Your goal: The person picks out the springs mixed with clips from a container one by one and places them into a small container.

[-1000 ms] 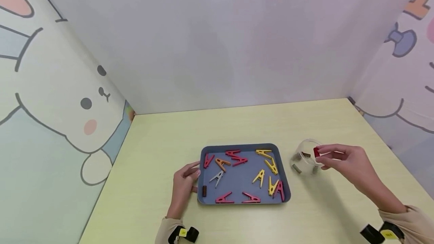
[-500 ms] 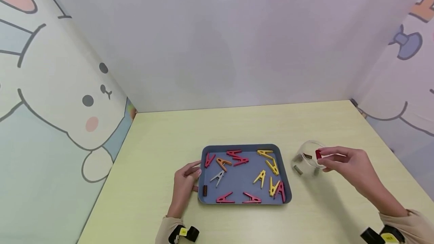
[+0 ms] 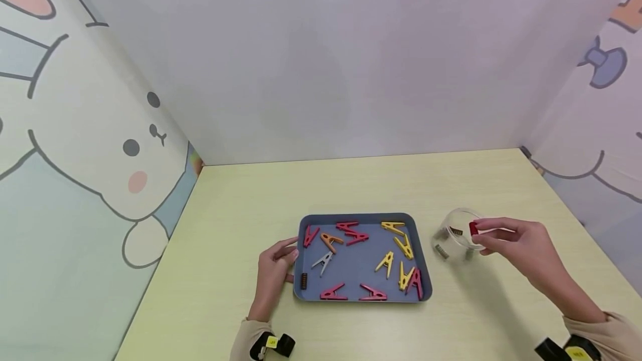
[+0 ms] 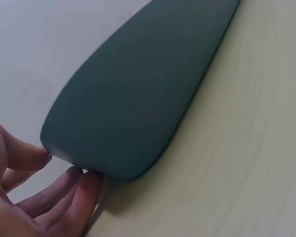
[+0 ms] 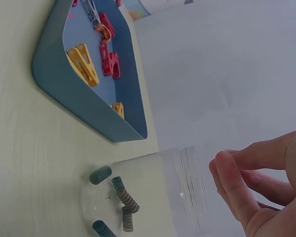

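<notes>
A grey-blue tray (image 3: 351, 272) lies on the table with several plastic clothespins in red, yellow, orange and grey. One dark coil (image 3: 304, 281) rests at its lower left. My left hand (image 3: 273, 274) grips the tray's left end, with the thumb and fingers (image 4: 86, 197) against its wall. Between thumb and fingertips my right hand (image 3: 519, 244) pinches a small red piece (image 3: 473, 228) at the mouth of a clear jar (image 3: 457, 217); its exact kind is unclear. In the right wrist view the fingers hide that piece, and several ribbed coils (image 5: 126, 197) lie inside the jar.
The jar is right of the tray, a short gap between them. A pale wooden table (image 3: 251, 199) runs to a plain back wall (image 3: 326, 71). Walls with cartoon drawings (image 3: 75, 183) close in both sides.
The view has shifted slightly. Both hands keep nearly the same places, the left at the tray and the right at the jar's mouth with the red piece.
</notes>
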Motion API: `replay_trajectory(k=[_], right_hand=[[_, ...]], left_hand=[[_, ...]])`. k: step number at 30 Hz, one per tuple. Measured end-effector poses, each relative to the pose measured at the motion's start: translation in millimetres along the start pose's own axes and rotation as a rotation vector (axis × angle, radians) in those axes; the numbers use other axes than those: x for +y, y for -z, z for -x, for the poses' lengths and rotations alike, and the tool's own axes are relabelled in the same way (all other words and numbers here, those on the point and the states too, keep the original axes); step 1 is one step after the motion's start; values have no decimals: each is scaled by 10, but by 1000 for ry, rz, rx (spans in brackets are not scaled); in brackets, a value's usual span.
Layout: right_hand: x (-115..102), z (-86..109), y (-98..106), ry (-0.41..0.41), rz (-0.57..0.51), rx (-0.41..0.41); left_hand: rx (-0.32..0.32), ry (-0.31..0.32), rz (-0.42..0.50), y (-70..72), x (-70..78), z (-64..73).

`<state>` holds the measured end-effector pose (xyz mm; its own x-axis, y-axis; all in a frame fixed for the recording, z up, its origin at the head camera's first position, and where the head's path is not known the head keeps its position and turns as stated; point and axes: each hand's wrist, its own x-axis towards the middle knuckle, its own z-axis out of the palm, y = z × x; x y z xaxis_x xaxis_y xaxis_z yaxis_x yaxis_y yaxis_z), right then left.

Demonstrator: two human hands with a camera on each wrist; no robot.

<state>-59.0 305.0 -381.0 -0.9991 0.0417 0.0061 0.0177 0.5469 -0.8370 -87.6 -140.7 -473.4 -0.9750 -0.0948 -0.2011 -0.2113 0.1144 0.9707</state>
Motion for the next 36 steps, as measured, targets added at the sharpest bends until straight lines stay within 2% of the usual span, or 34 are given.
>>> replay_trajectory(k=[4,12,19,26,33,36], right_hand=[[6,4,3,-3,12,4],[33,-5,-1,0,-1,2],[48,-9,4,-6,0,-4],[32,-5,16,13,25,4],[-29,-4,-4,37,5,18],[-63,2,-18,42,-1,14]], left_hand=[[-5,-10,-5,1,77,40],[8,-23,14,6,-152,-63],[19,-34,9,3,-195,-82],[2,-31,-3,-10,114,71],[9,-6,9,0,-149,-75],[18,-15,9,-1,-189,-87]])
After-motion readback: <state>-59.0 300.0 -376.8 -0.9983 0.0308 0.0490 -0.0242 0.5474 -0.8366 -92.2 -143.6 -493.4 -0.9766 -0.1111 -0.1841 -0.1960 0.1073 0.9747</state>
